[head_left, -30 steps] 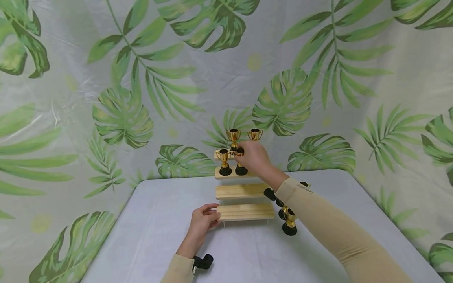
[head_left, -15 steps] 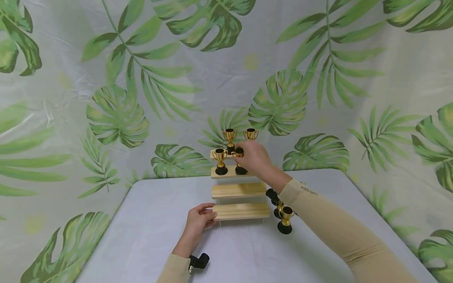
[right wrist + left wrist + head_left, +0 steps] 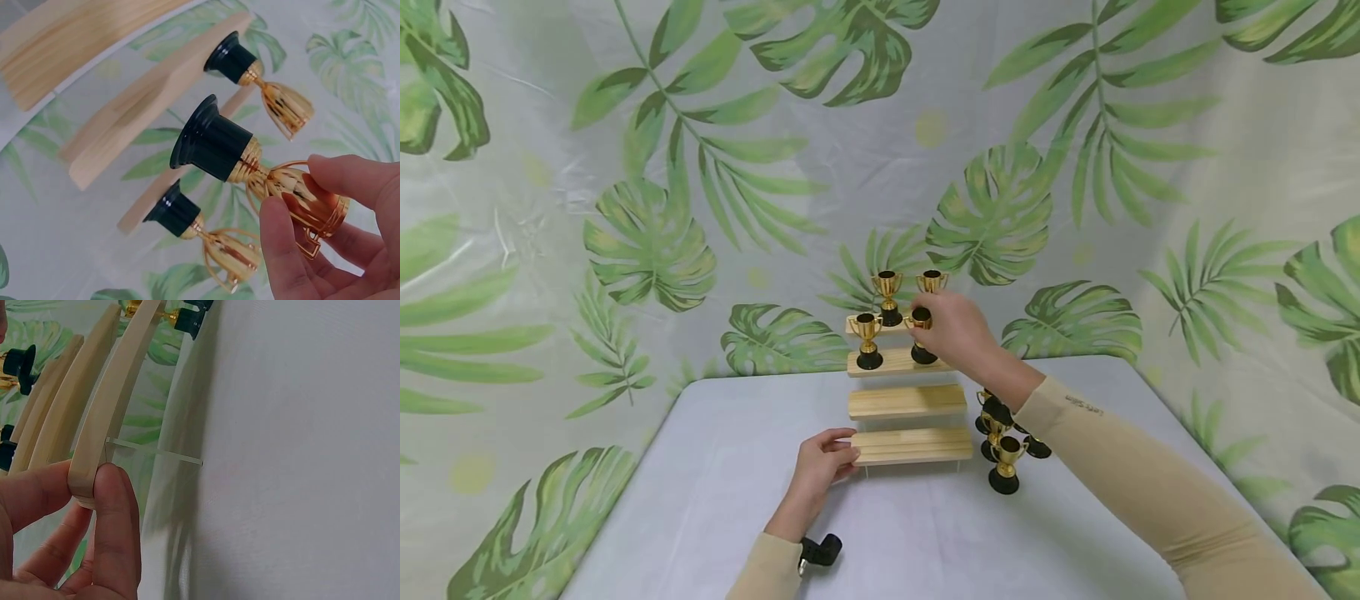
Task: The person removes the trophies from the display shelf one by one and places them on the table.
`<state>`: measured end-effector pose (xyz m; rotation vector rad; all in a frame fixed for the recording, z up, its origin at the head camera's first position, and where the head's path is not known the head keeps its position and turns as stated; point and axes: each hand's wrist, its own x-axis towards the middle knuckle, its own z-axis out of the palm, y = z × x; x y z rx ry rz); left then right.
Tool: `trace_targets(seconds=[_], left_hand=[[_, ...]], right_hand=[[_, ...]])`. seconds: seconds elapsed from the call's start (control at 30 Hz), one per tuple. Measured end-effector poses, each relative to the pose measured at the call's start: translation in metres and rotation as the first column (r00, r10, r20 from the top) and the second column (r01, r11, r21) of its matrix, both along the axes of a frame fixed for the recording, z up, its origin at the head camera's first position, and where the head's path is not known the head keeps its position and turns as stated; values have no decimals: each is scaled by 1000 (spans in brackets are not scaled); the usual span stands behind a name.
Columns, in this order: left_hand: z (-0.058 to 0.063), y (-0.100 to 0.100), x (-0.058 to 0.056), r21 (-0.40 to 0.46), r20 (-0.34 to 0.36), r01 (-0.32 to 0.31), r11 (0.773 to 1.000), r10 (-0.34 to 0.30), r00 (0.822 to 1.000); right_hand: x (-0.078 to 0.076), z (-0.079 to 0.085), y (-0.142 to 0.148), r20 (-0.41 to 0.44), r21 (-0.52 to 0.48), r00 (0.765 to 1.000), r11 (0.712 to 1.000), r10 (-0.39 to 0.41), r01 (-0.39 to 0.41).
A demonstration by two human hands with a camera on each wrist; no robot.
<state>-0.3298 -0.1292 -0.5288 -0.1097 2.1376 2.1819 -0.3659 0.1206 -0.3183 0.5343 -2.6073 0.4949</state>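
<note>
Wooden shelves [image 3: 907, 402], four; held trophy [image 3: 255, 173], one

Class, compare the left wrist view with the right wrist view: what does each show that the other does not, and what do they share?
Only the left wrist view shows the left hand pinching the end of the front step, with a pale leg under it.

Only the right wrist view shows the right hand holding a trophy by its gold cup.

Both show wooden steps, black trophy bases and the leaf-patterned backdrop.
</note>
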Motion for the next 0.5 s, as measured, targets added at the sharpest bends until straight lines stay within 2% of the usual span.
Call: trace_targets(seconds=[0.5], left_hand=[[3, 1, 2, -16, 4, 6, 1000, -6, 1000]], right_hand=[[18, 8, 39, -23, 4, 1000, 1000, -13, 13]])
